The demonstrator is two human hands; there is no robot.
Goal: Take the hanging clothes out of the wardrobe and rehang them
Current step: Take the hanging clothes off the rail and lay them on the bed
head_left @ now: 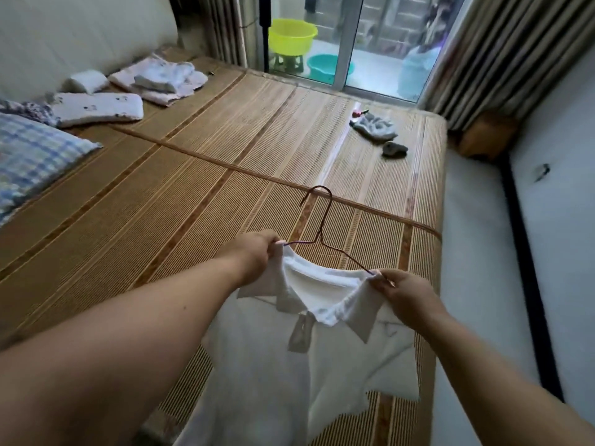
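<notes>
Head view, left hand (254, 252): pinches white collared shirt (273, 381), brown wire hanger (321, 239).
Right hand (402, 294): likewise.
Yellow plastic basin (291, 38): contents unclear.

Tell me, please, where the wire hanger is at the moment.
In the head view the wire hanger sits at centre frame, above the bamboo mat, its ends inside the collar of the white shirt, between the left hand and the right hand.

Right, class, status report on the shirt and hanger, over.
Left hand and right hand each pinch the collar at a hanger arm. Shirt lies on mat, hook outside neck. Nothing blocking.
</notes>
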